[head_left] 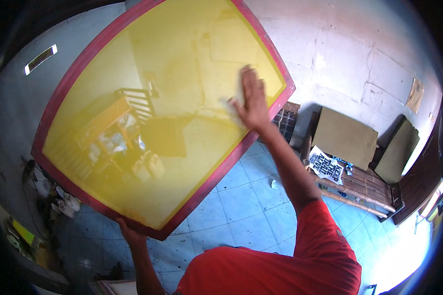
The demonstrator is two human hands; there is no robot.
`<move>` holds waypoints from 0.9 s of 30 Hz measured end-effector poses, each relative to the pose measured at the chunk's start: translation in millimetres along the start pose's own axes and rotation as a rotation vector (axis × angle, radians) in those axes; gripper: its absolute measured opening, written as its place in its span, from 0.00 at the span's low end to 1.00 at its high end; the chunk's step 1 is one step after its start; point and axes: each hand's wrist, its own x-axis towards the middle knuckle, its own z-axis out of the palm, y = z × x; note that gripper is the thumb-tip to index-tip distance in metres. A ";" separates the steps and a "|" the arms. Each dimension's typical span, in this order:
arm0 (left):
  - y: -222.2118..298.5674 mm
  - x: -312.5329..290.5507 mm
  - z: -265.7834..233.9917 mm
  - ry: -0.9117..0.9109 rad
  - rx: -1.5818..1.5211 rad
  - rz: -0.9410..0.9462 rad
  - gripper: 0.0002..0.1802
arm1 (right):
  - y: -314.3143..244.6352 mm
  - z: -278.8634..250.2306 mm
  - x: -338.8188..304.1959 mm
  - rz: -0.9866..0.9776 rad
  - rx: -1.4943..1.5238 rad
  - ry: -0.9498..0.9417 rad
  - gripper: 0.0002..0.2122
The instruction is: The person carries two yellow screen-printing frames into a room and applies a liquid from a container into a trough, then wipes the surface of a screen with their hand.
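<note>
A large screen printing frame [264, 38] with a maroon-red border and stretched yellow mesh [182, 73] is held up, tilted, in front of me. At its lower corner my left hand [131, 234] grips the border; part of its fingers is hidden behind the frame. My right hand [253, 101] lies over the mesh near the right-hand border, flat with its fingers stretched and thumb apart, slightly blurred; whether it presses on the mesh I cannot tell. Through the see-through mesh an orange-looking shelf [108, 125] with items on it shows behind.
On the right a bamboo bench [359, 194] carries a brown board [347, 137] and a white printed cloth [325, 164]. Another board [398, 150] leans at its far end. Blue tiles [241, 206] cover the floor. Assorted clutter [59, 199] stands along the left wall.
</note>
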 end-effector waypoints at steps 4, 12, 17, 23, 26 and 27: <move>2.3 -7.6 -6.3 -0.027 -0.033 -0.038 0.42 | 27.7 -5.9 2.5 0.082 -0.082 0.037 0.39; -18.0 2.4 -25.8 0.073 -0.053 -0.075 0.41 | -114.7 18.5 -63.9 -0.598 0.198 -0.449 0.41; -21.2 0.8 -20.0 0.084 -0.064 -0.068 0.41 | -57.2 13.7 -30.3 -0.332 0.181 -0.274 0.41; -24.1 -4.1 -19.1 0.132 -0.040 -0.072 0.42 | -41.8 20.4 -19.8 -0.209 0.088 -0.184 0.43; -21.7 -6.7 -12.8 0.171 0.044 -0.017 0.42 | -22.0 25.8 -11.3 -0.229 0.025 -0.233 0.42; -22.4 -7.7 -12.9 0.170 0.049 -0.022 0.42 | 12.2 33.6 -4.5 -0.108 0.019 -0.103 0.40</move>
